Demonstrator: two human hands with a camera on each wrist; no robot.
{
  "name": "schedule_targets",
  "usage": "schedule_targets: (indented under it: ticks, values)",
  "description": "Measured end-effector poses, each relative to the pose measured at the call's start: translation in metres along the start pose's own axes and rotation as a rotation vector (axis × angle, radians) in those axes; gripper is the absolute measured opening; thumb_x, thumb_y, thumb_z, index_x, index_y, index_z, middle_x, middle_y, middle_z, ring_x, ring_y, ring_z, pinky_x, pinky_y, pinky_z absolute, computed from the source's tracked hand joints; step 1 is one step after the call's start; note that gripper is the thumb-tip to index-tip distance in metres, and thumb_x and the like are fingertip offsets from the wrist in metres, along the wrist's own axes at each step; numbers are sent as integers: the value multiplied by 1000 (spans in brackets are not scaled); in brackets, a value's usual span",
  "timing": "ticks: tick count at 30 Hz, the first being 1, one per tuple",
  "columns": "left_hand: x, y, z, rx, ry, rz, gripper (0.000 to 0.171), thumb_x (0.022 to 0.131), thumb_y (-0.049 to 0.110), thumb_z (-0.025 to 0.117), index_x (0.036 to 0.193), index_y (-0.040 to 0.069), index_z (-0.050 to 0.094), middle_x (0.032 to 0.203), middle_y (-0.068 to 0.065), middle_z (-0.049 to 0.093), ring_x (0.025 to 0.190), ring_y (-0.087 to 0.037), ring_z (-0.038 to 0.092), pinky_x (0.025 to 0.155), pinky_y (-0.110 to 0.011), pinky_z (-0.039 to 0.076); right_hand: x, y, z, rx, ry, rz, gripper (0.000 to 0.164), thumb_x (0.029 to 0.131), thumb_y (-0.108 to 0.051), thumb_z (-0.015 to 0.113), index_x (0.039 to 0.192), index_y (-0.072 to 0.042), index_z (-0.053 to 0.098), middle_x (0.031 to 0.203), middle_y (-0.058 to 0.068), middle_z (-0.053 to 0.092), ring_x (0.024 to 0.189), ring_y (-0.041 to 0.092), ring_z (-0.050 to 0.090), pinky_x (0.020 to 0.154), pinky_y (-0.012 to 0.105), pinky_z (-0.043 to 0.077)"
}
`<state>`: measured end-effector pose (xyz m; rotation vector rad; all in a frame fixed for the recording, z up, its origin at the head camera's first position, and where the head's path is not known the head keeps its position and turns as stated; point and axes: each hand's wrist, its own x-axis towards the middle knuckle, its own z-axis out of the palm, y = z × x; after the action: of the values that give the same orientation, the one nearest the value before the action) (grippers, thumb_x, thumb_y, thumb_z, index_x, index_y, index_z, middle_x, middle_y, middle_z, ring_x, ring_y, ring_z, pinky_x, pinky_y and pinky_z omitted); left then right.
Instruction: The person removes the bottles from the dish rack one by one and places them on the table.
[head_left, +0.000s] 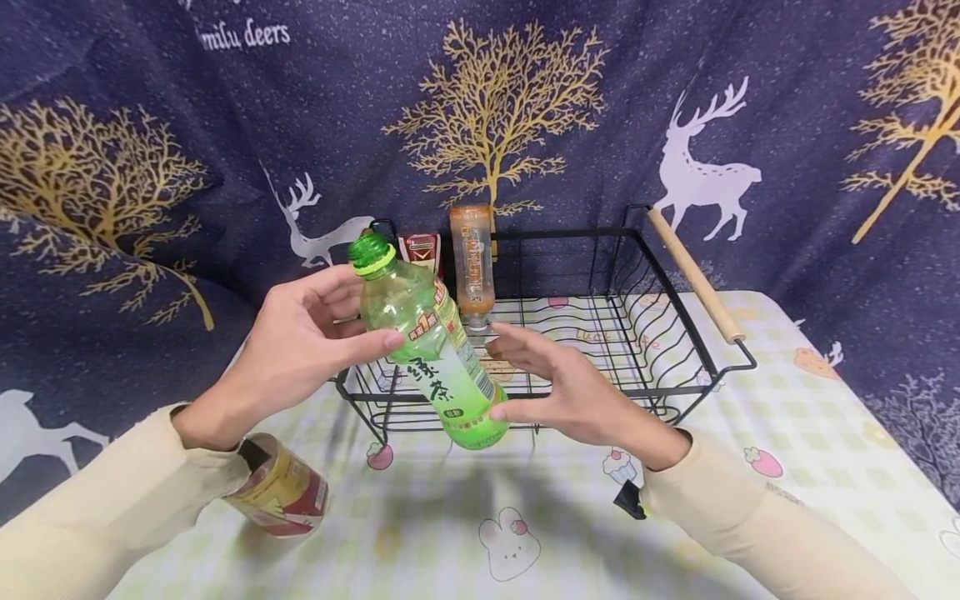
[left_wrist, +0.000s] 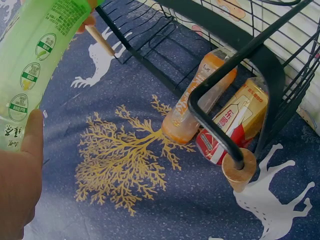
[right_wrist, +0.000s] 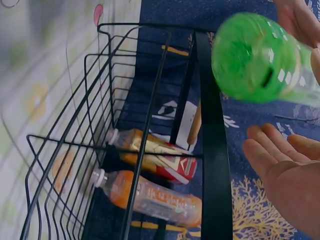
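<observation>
My left hand (head_left: 307, 333) grips a green tea bottle (head_left: 442, 367) round its upper part, thumb across the front. The bottle tilts, its green top up to the left and its base down to the right. Close to the base is my right hand (head_left: 566, 387), with its fingers extended and spread from the thumb. In the right wrist view the right palm (right_wrist: 295, 185) faces up beside the bottle (right_wrist: 255, 60), fingers apart from it. Behind them stands a black wire basket (head_left: 675, 329). An orange-labelled bottle (head_left: 472, 262) stands cap-down in it, beside a red-and-gold bottle (right_wrist: 157, 155).
A red-and-yellow container (head_left: 288, 496) stands on the checked tablecloth (head_left: 420, 533), partly behind the left sleeve. The basket has a wooden handle (head_left: 697, 275) at its right end and another handle (left_wrist: 239, 167) at its left. A dark deer-print curtain (head_left: 360, 108) hangs behind.
</observation>
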<state>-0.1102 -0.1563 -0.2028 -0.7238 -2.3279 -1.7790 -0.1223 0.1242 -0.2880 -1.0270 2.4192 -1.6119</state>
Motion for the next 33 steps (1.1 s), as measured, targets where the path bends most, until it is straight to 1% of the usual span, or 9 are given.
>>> schedule_targets:
  ticks: [4, 9, 15, 18, 20, 22, 28, 30, 33]
  values:
    - [-4, -2, -3, 18, -30, 10, 51, 80, -6, 79, 128, -4, 61, 112, -6, 73, 104, -16, 70, 90, -29, 56, -2, 2, -7, -5, 10, -19, 86, 80, -9, 84, 151, -1, 37, 142, 17, 54, 131, 33, 52, 110, 48, 39]
    - [-10, -4, -5, 37, -57, 22, 46, 80, -7, 80, 122, -3, 63, 109, -6, 74, 101, -16, 70, 91, -29, 55, -5, 4, -17, -10, 26, -5, 83, 81, -7, 83, 151, -1, 38, 143, 16, 54, 131, 31, 52, 110, 46, 40]
    - [-18, -10, -5, -1, -77, 49, 48, 76, -12, 80, 120, -2, 65, 108, -6, 74, 98, -18, 72, 89, -30, 56, -10, 4, -30, -40, 53, 36, 81, 83, -10, 81, 151, -1, 38, 145, 13, 53, 133, 29, 50, 112, 43, 38]
    - [-21, -13, -4, -26, -85, 65, 45, 74, -15, 80, 115, -2, 66, 105, -6, 75, 95, -19, 72, 86, -31, 57, -12, 3, -36, -67, 74, 45, 81, 83, -10, 82, 151, -1, 38, 144, 13, 54, 133, 30, 50, 112, 40, 38]
    - [-23, -16, -4, -27, -87, 63, 42, 74, -15, 80, 111, -2, 66, 103, -5, 75, 93, -18, 73, 84, -31, 58, -14, 3, -41, -81, 87, 44, 79, 84, -9, 81, 151, -1, 39, 144, 14, 54, 133, 30, 50, 112, 38, 38]
    - [-25, -19, -4, -19, -92, 56, 42, 74, -15, 80, 112, -4, 65, 103, -4, 75, 93, -17, 72, 82, -29, 58, -15, 2, -46, -82, 98, 43, 78, 85, -8, 80, 150, -1, 39, 144, 14, 53, 133, 29, 50, 112, 37, 38]
    - [-34, -23, -5, 107, -106, 28, 55, 74, -9, 84, 124, -7, 62, 110, -6, 73, 96, -16, 71, 87, -27, 56, -20, 0, -59, -104, 129, 58, 76, 87, -8, 78, 151, -2, 38, 146, 13, 52, 133, 28, 50, 111, 35, 38]
    - [-37, -24, -5, 128, -114, 23, 56, 73, -8, 84, 124, -7, 61, 110, -7, 73, 97, -16, 71, 88, -27, 56, -22, -1, -64, -123, 140, 73, 76, 88, -10, 78, 152, -4, 37, 146, 12, 52, 133, 27, 50, 110, 30, 39]
    - [-41, -25, -6, 134, -123, 24, 56, 73, -8, 85, 124, -7, 61, 110, -10, 73, 98, -17, 70, 89, -27, 56, -24, -2, -71, -146, 161, 79, 76, 88, -10, 78, 153, -6, 38, 145, 11, 53, 131, 25, 52, 107, 19, 40]
